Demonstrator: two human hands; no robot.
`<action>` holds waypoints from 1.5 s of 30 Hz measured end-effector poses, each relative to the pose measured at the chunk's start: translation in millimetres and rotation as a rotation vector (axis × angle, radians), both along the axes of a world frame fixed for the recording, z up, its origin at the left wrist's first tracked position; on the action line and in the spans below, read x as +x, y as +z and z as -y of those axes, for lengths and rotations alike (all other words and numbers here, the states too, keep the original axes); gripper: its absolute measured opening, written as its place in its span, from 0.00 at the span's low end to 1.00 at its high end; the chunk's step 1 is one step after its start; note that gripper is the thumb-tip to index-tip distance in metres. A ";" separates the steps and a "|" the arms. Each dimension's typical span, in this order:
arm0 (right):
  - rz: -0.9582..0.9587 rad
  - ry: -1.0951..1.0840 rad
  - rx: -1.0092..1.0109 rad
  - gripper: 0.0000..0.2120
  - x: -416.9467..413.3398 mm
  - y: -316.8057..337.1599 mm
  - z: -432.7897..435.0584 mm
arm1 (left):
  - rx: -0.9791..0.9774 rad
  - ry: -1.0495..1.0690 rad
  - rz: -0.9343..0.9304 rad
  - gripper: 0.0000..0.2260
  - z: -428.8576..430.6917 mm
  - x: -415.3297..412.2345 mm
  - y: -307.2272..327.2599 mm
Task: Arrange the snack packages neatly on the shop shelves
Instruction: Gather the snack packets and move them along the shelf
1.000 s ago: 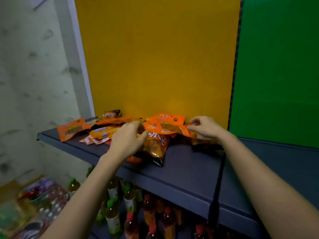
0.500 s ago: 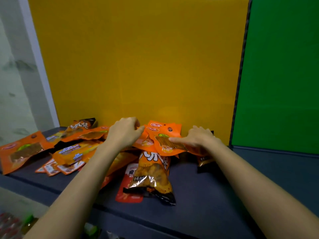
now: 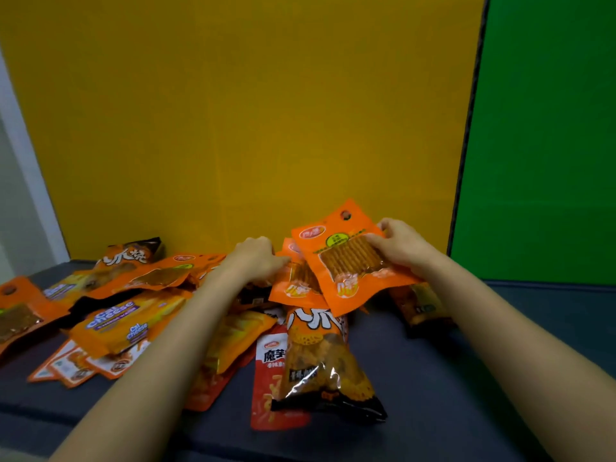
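Several orange snack packages lie in a loose heap on the dark grey shelf (image 3: pixel 450 378). My right hand (image 3: pixel 401 248) grips a flat orange packet (image 3: pixel 346 258) with a clear window by its right edge and holds it lifted and tilted above the heap. My left hand (image 3: pixel 255 260) is curled on a second, similar orange packet (image 3: pixel 293 285) just beneath and left of it. A puffy orange-and-black bag (image 3: pixel 320 358) lies in front of both hands, on a red-and-white packet (image 3: pixel 268 388). A "Cal cheese" pack (image 3: pixel 123 323) lies to the left.
A yellow back panel (image 3: pixel 250 111) rises behind the shelf, with a green panel (image 3: pixel 546 138) to its right. More packets (image 3: pixel 16 311) spread to the shelf's left end. Another dark packet (image 3: pixel 421 305) lies under my right forearm. Bare shelf surface extends at right.
The camera has come closer to the shelf. My right hand has lifted the flat orange packet up off the heap and tilted it; my left hand stays on the packet beneath.
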State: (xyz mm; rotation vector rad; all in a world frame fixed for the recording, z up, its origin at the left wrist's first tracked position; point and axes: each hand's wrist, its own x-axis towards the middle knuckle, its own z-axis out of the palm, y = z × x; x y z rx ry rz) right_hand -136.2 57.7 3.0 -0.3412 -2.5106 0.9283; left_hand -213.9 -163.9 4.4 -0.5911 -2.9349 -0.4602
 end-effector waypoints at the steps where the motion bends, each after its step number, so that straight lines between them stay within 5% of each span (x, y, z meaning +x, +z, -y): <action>1: -0.056 -0.024 -0.051 0.06 4.2 2.2 -3.4 | 0.000 0.000 0.026 0.22 -0.8 -2.7 -0.3; 8: -0.237 -0.161 -0.333 0.09 41.1 5.2 -27.4 | -0.020 -0.016 0.134 0.35 -7.1 -7.8 -1.6; 12: -0.259 -0.213 -0.389 0.09 60.3 -1.4 -32.0 | 0.055 -0.101 0.208 0.22 -10.9 -8.1 -1.5; 22: -0.298 -0.322 -0.451 0.09 98.2 -11.3 -31.7 | 0.194 -0.244 0.274 0.16 -27.0 4.9 -3.2; 32: -0.315 -0.413 -0.481 0.09 136.1 -24.4 -28.8 | 0.606 -0.342 0.430 0.10 -31.2 19.5 -11.3; 45: -0.382 -0.484 -0.626 0.08 227.7 -24.2 -52.1 | 1.081 -0.479 0.346 0.10 -63.2 80.3 7.0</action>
